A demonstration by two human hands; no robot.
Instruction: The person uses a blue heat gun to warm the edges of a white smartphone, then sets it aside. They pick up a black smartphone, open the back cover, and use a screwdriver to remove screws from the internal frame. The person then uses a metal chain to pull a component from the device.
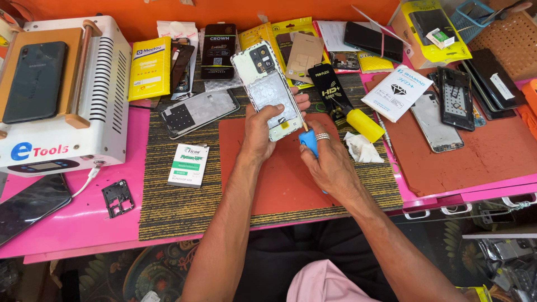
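My left hand (263, 131) holds an opened phone body (265, 86), white-framed with its inner metal plate and camera cutout facing me, tilted above a red mat (268, 184). My right hand (330, 159), with a ring on one finger, grips a blue-handled screwdriver (308, 141). Its thin shaft points up to the phone's lower right edge beside my left fingers.
A white heating machine (61, 95) with a dark phone on top stands at the left. A phone frame (198, 111), small white box (188, 164), yellow bottle (363, 124), crumpled tissue (361, 148), packets and several dismantled phones (447, 106) surround the mat. A small black bracket (117, 197) lies on the pink table.
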